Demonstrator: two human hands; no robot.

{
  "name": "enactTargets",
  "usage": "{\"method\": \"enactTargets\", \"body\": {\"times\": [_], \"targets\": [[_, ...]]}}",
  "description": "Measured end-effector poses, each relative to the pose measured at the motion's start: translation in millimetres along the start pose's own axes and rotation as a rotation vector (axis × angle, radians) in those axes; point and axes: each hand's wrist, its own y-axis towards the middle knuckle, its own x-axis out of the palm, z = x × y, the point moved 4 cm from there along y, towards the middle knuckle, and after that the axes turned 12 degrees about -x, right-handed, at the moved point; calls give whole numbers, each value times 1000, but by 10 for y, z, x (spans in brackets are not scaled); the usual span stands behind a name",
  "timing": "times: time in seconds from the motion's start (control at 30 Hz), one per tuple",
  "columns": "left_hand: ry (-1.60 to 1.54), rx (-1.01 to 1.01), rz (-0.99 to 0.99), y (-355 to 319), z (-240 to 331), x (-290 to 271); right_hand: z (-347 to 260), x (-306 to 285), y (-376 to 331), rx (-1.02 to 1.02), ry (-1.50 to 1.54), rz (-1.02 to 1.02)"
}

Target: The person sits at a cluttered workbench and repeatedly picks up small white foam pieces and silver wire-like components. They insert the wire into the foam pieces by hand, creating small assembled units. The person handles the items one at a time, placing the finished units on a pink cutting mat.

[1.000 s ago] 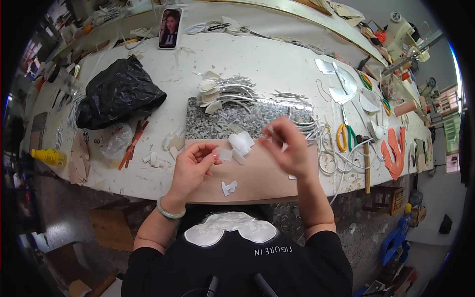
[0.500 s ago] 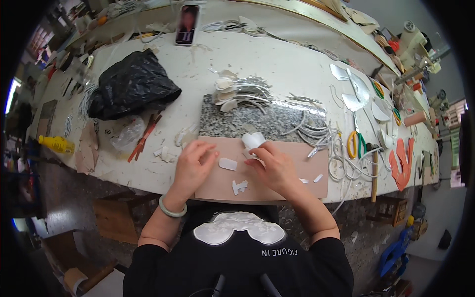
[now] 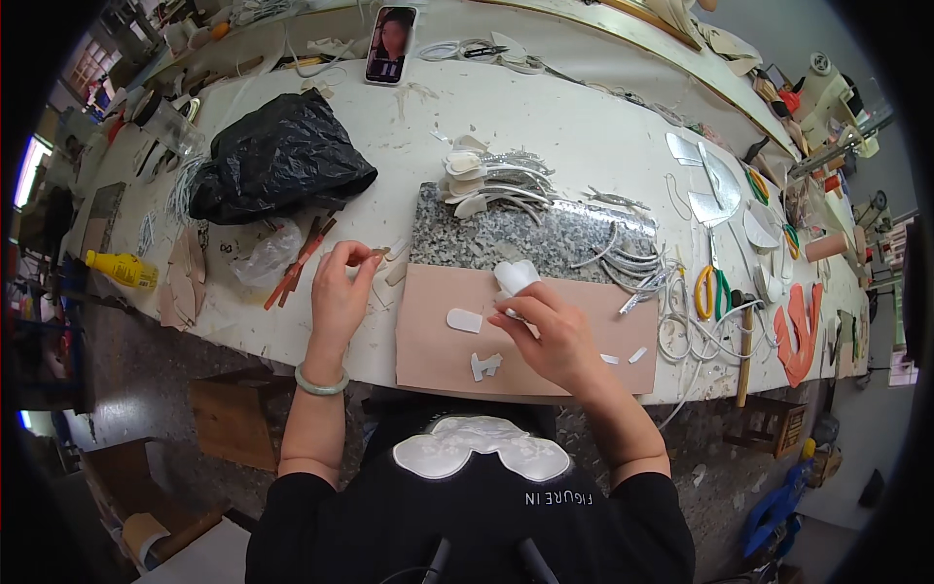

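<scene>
My left hand is off the left edge of the pinkish board, its thumb and forefinger pinched at a tiny brownish scrap too small to name. Over the board, my right hand is closed, its fingertips pinching at the lower edge of white, rounded cut pieces. The fingers partly cover these pieces. Between the hands a white round-ended piece lies flat. Nearer me are white strip scraps, and smaller slivers lie right of my right hand.
Behind the board lies a speckled stone slab with a bundle of silvery straps. A black plastic bag sits at left, red strips before it. At right are scissors, a hammer and white cord. A phone stands behind.
My left hand has moved left, off the board, and now pinches. My right hand stays by the white pieces. The whole view has shifted slightly right.
</scene>
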Motion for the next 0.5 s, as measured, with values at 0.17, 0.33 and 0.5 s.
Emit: {"method": "enactTargets", "body": {"times": [0.17, 0.33, 0.5], "targets": [[-383, -86, -415, -296, 282, 233, -108, 147, 213, -112, 45, 78], [-442, -143, -653, -493, 352, 402, 26, 312, 122, -84, 40, -25], [-324, -210, -617, -483, 352, 390, 92, 372, 59, 33, 4, -66]]}}
